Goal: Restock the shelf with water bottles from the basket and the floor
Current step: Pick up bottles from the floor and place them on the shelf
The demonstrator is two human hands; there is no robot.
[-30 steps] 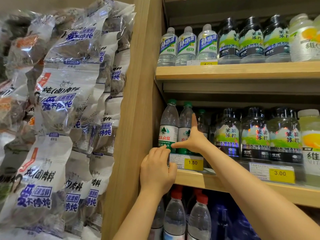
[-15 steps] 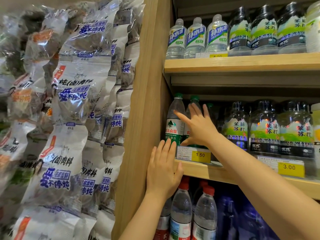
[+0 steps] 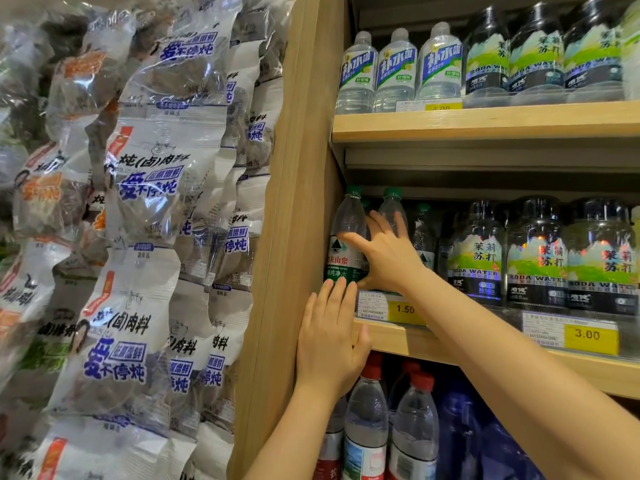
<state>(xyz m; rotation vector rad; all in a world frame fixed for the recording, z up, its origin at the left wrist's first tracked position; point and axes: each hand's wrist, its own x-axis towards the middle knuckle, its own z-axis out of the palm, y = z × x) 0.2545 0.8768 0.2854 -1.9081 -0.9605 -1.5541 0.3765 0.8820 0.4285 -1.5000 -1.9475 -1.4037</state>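
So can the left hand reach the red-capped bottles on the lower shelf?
Probably yes. The left hand rests flat on the shelf edge, directly above the red-capped bottles, and nothing stands in front of them.

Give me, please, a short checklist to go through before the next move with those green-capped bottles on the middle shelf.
1. Front green-capped bottle upright at the shelf's left end: ok.
2. Right hand steadying it, thumb across the label: ok.
3. Left hand flat, fingertips at the bottle's base: ok.
4. 1.50 price tag in view, not knocked off: ok.
5. Space behind for more bottles: cannot tell, the hand and front row hide it.
6. Basket and floor stock within reach: cannot tell, out of view.
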